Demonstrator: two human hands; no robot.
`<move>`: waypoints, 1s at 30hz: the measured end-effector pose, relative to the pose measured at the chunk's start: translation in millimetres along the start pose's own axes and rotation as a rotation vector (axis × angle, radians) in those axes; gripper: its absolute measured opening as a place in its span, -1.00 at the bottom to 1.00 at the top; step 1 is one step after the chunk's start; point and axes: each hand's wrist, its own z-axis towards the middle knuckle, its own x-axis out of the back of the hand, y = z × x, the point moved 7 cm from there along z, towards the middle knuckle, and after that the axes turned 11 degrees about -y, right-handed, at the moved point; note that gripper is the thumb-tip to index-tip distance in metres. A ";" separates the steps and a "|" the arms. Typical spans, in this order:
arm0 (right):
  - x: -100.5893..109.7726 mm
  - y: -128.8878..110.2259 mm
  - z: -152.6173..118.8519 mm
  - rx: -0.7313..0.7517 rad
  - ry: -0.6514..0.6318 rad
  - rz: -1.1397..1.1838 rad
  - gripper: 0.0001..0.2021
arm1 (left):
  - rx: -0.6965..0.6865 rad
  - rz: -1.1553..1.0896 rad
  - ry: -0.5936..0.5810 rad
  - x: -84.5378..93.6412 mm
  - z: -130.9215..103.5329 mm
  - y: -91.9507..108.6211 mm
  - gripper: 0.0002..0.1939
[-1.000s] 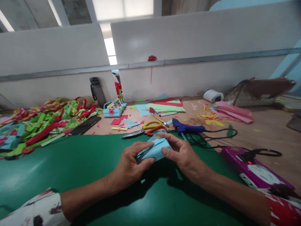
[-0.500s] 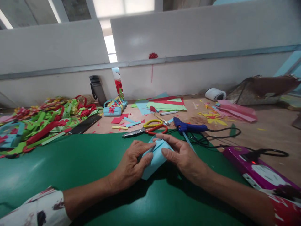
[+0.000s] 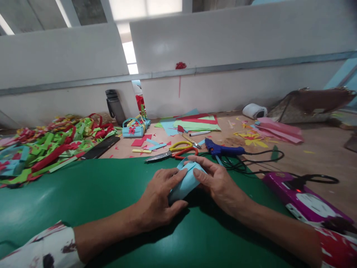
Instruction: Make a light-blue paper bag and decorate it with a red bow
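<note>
Between my two hands, over the green mat (image 3: 111, 193), is a small light blue paper bag (image 3: 185, 185) with a paper strip at its top. My left hand (image 3: 161, 197) grips its left side, forefinger along the upper face and thumb low by the bottom edge. On the other side, my right hand (image 3: 216, 182) holds the bag with the thumb on the near face and the fingers behind the top. Just beyond the hands lie scissors (image 3: 182, 149) with yellow and red handles and a blue glue gun (image 3: 221, 149).
A purple power strip (image 3: 304, 201) with a plugged-in cable sits at the right. Piled paper pieces (image 3: 55, 143), a black phone (image 3: 100, 147), a finished-looking blue paper bag (image 3: 133, 131) and a bottle (image 3: 115, 108) stand left. Coloured sheets (image 3: 198, 124) lie behind the scissors.
My left thumb has slid down from the bag's near face to its lower edge. The bag's near face now looks rounder. My right hand has barely moved.
</note>
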 end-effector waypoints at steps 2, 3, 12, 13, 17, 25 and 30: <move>0.5 0.0 0.2 0.000 0.000 0.009 -0.57 | 0.005 0.004 -0.023 -1.3 0.1 -1.1 -0.33; 0.9 0.2 0.3 -0.001 0.001 0.013 -0.56 | 0.007 0.004 -0.028 -1.3 0.1 -1.6 -0.34; 0.8 0.9 1.1 -0.019 0.007 0.011 -0.58 | 0.013 -0.016 -0.065 -1.1 0.3 -3.2 -0.28; 0.6 1.2 1.3 -0.027 0.005 -0.006 -0.56 | 0.025 -0.024 -0.065 -1.0 0.2 -4.1 -0.28; -0.4 0.8 2.4 -0.034 -0.018 -0.121 -0.37 | 0.058 -0.065 -0.040 0.7 0.0 -6.7 -0.32; -4.9 0.7 0.6 -0.051 -0.089 -0.223 -0.07 | 0.090 0.092 0.023 3.0 -2.4 -7.1 -0.37; 4.6 6.6 0.3 -0.032 -0.091 -0.226 0.04 | 0.059 0.276 0.113 21.0 -10.0 -18.3 -0.33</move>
